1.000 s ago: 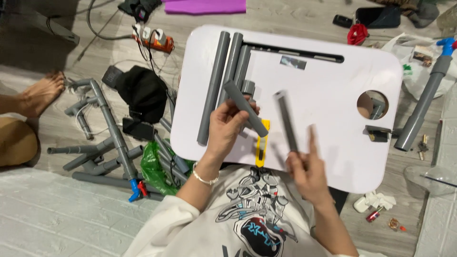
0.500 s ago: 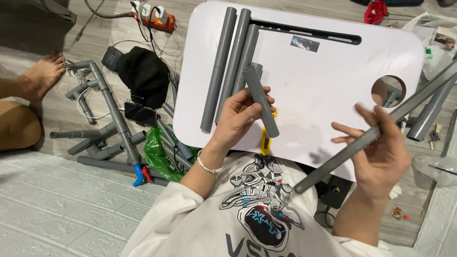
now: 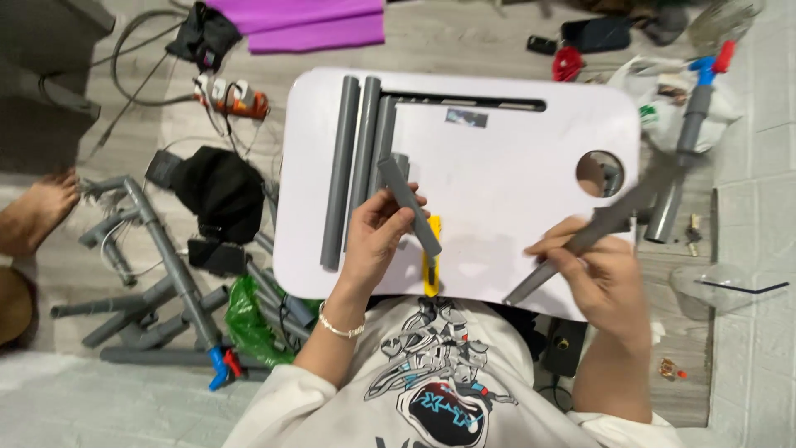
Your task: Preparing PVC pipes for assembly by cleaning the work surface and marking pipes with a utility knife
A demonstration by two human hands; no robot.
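My left hand [image 3: 377,236] grips a short grey plastic pipe [image 3: 410,206]; at three o'clock, my right hand [image 3: 601,274] clasps a long, blurred, seemingly grey pipe [image 3: 593,231].

White lap table [image 3: 514,158] with grey pipes [image 3: 358,158], yellow cutter [image 3: 431,257].

1. The left hand [image 3: 375,236] grips a short grey pipe piece [image 3: 409,206], which slants over the white lap table [image 3: 514,166] near its front edge.
2. The right hand [image 3: 601,270] holds a longer grey pipe [image 3: 593,231] that slants toward the table's right edge, close to the round hole [image 3: 599,172].
3. A yellow utility knife [image 3: 431,257] lies at the front edge, between the hands.
4. Three long grey pipes [image 3: 361,158] lie side by side along the left edge.
5. On the floor left of the table lies a joined grey pipe frame [image 3: 157,274].
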